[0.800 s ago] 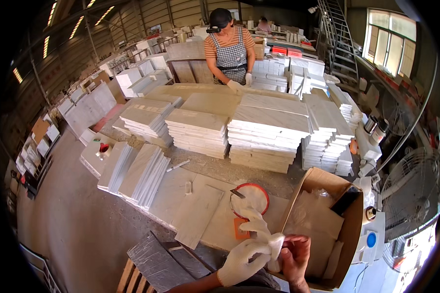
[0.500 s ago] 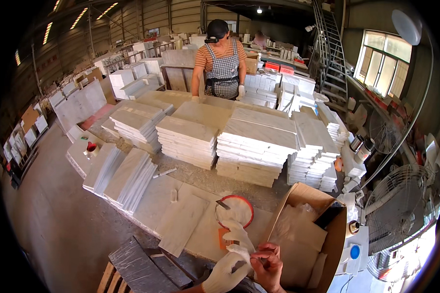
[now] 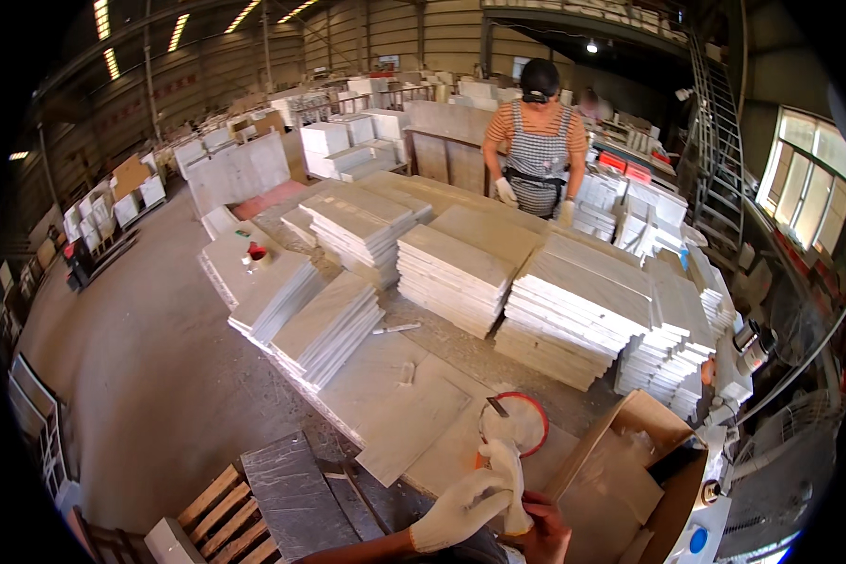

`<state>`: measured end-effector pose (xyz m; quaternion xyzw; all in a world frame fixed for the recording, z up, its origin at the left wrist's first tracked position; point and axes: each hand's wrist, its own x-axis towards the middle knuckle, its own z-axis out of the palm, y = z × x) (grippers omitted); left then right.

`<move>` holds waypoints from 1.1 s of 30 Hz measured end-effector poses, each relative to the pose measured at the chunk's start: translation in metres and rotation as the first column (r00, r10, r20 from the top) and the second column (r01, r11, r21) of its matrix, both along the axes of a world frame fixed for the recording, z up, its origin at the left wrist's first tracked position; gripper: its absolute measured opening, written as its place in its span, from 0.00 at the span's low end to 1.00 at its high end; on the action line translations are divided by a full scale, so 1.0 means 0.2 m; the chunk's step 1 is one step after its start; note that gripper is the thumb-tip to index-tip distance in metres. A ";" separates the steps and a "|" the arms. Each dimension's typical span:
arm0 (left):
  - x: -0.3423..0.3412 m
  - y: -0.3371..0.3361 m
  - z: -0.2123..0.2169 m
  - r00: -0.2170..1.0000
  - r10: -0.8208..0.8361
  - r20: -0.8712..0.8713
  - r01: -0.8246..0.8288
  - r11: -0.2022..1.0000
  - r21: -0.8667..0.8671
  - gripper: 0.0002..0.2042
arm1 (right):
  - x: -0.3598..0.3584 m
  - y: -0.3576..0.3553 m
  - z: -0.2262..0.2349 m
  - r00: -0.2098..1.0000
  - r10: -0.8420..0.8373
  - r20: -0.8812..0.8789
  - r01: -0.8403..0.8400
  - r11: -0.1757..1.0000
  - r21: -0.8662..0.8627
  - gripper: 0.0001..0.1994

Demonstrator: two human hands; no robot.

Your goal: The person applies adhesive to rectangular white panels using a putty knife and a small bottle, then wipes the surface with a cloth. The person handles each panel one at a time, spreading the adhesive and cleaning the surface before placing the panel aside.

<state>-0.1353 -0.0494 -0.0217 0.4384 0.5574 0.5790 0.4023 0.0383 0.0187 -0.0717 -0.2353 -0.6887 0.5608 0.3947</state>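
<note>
My left hand [image 3: 462, 511] wears a white knit work glove, its thumb and fingers pinched on a second white glove [image 3: 509, 475]. That glove stands up between my hands with its fingers pointing away from me. My right hand [image 3: 545, 528] is bare, its curled fingers at the glove's near end, where the exact hold is partly hidden. Just beyond is a round, red-rimmed tub [image 3: 533, 428] with pale contents, a dark-bladed scraper [image 3: 498, 407] across its rim. A pale stone slab [image 3: 418, 428] lies on the work table left of it.
Stacks of white stone tiles [image 3: 456, 273] line the table's far side, with leaning tiles [image 3: 324, 324] at left. An open cardboard box [image 3: 583, 451] stands at right. A dark slab [image 3: 296, 498] and wooden pallet [image 3: 226, 517] are at lower left. Across the table stands a co-worker [image 3: 539, 141].
My view has swung left, so the scene sits further right. Both hands stay together at the glove. The co-worker's head has tipped down, and their hands have shifted.
</note>
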 end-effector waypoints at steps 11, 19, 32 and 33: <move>0.03 -0.07 0.00 0.861 0.286 -0.421 -0.206 0.952 0.225 0.36 | -0.18 -0.04 0.42 0.982 0.000 0.189 -0.067 0.936 0.346 0.24; -0.16 -0.07 0.06 0.907 0.138 -0.398 -0.095 0.987 0.127 0.20 | -0.26 0.04 0.50 0.967 0.111 0.229 -0.208 0.863 0.460 0.19; -0.24 -0.06 0.54 0.412 0.125 -0.903 -0.481 0.871 -0.099 0.20 | -0.66 -0.03 0.51 0.927 0.022 0.374 -0.287 0.683 0.671 0.09; -0.22 -0.05 0.54 0.252 0.082 -0.964 -0.642 0.760 -0.103 0.24 | -0.72 -0.06 0.52 0.930 0.081 0.358 -0.310 0.698 0.646 0.09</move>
